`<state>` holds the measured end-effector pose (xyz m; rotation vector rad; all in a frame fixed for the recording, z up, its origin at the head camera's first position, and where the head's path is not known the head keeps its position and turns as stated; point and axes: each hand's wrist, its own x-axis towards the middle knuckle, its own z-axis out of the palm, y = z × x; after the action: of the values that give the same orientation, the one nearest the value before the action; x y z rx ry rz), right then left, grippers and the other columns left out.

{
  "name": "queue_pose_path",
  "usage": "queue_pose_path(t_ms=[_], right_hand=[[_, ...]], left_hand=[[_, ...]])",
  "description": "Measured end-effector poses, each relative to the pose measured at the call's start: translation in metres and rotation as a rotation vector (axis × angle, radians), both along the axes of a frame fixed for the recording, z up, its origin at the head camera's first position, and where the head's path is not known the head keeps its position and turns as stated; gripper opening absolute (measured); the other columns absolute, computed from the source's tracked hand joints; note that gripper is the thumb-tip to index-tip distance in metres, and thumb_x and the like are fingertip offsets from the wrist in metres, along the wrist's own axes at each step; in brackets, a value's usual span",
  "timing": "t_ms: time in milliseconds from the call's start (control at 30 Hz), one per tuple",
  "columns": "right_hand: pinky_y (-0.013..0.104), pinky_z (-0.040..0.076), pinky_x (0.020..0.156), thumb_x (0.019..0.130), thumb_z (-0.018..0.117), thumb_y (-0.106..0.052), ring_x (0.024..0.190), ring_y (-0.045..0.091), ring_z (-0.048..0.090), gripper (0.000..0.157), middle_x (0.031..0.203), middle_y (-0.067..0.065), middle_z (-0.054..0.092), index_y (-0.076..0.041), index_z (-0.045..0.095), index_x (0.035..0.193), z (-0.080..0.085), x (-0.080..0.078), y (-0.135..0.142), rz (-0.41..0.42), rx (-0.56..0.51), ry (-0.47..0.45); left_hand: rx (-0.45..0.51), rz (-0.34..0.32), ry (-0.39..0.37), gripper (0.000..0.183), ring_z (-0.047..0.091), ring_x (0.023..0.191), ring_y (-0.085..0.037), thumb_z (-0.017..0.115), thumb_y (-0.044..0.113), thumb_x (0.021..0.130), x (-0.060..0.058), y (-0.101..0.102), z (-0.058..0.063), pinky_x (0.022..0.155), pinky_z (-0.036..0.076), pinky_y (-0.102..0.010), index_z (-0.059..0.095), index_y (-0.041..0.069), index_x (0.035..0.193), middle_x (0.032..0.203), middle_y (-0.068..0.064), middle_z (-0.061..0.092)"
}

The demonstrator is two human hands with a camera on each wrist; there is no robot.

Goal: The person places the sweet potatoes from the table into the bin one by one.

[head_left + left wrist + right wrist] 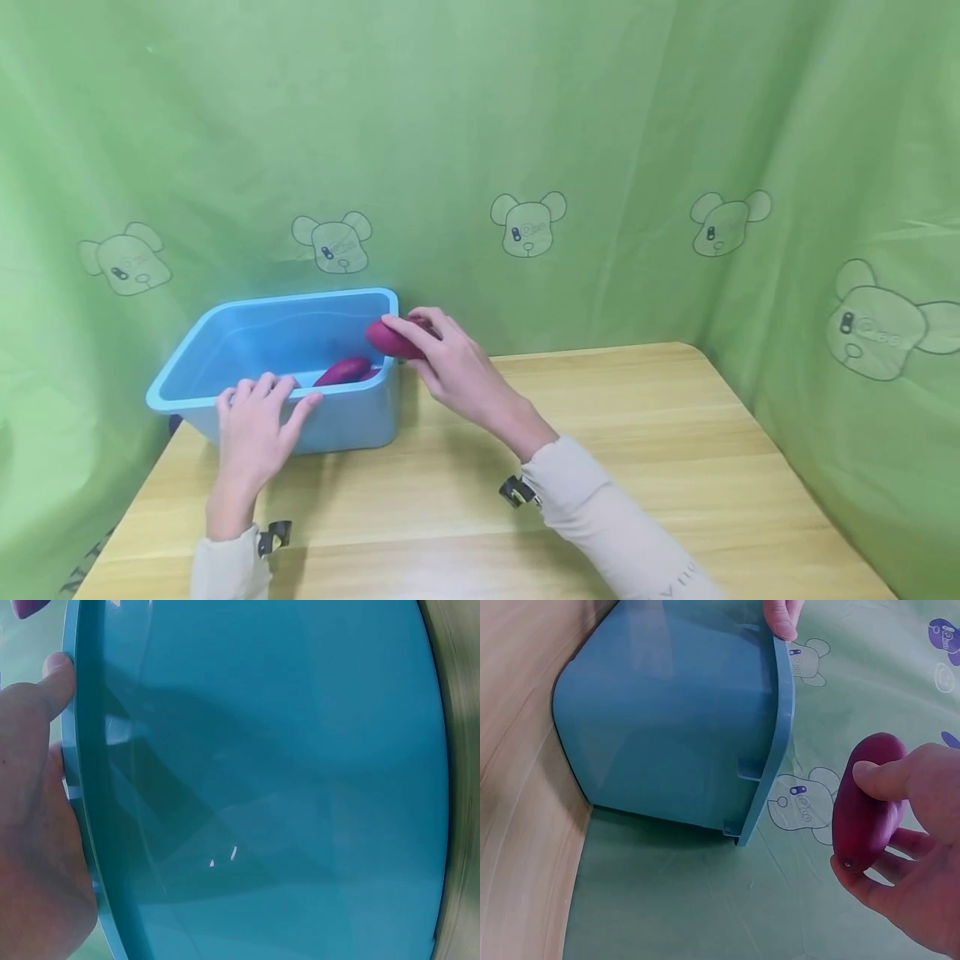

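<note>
My right hand [461, 371] holds a purple sweet potato [859, 814] between thumb and fingers. In the head view it overlaps the right rim of a blue plastic bin [337, 429], and in the right wrist view it shows apart from that rim. Two more purple sweet potatoes lie inside the bin; one [345, 371] shows well, the other is mostly hidden behind the near wall. Over the near rim, my left hand [255, 429] grips the bin, its fingers bent across the edge and the thumb on the rim. The left wrist view shows mainly the bin's outer wall [285, 750].
The bin stands at the back left of a light wooden table [600, 467]. Behind and beside the table hangs a green curtain [600, 108] printed with bear heads, close to the bin's far side.
</note>
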<state>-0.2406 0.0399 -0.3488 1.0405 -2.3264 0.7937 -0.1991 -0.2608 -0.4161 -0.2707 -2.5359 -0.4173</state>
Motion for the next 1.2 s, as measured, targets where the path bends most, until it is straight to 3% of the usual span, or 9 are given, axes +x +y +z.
queue_pose_path(t_ms=[433, 667, 900, 1200], right_hand=[[0.042, 0.05, 0.103, 0.096, 0.074, -0.014, 0.125, 0.025, 0.058, 0.061, 0.142, 0.008, 0.056, -0.022, 0.05, 0.152, -0.001, -0.012, -0.02, 0.026, -0.011, -0.02], [0.04, 0.051, 0.101, 0.099, 0.07, -0.019, 0.124, 0.024, 0.059, 0.058, 0.145, 0.006, 0.055, -0.021, 0.049, 0.152, 0.001, -0.016, -0.031, 0.02, 0.041, -0.053], [0.039, 0.052, 0.1, 0.1, 0.068, -0.015, 0.123, 0.025, 0.057, 0.056, 0.146, 0.006, 0.053, -0.023, 0.049, 0.152, -0.003, -0.018, -0.046, -0.001, 0.095, -0.077], [0.031, 0.048, 0.104, 0.098, 0.066, -0.006, 0.126, 0.024, 0.053, 0.057, 0.146, 0.01, 0.052, -0.018, 0.05, 0.152, -0.007, -0.021, -0.062, 0.003, 0.145, -0.036]], left_hand=[[-0.003, -0.002, 0.002, 0.044, 0.049, 0.107, -0.042, 0.06, 0.05, 0.1, -0.002, -0.002, -0.004, 0.098, 0.027, -0.066, 0.066, 0.007, 0.108, 0.113, -0.019, 0.064], [-0.004, 0.001, 0.012, 0.044, 0.05, 0.107, -0.042, 0.06, 0.05, 0.1, -0.002, -0.002, -0.003, 0.097, 0.028, -0.066, 0.067, 0.007, 0.11, 0.113, -0.019, 0.064], [-0.014, 0.012, 0.003, 0.047, 0.049, 0.108, -0.042, 0.059, 0.052, 0.1, 0.0, -0.004, -0.006, 0.097, 0.028, -0.065, 0.068, 0.007, 0.113, 0.115, -0.019, 0.064], [-0.013, -0.001, 0.031, 0.046, 0.05, 0.105, -0.042, 0.06, 0.051, 0.1, -0.001, -0.002, -0.005, 0.097, 0.029, -0.064, 0.067, 0.007, 0.109, 0.112, -0.019, 0.065]])
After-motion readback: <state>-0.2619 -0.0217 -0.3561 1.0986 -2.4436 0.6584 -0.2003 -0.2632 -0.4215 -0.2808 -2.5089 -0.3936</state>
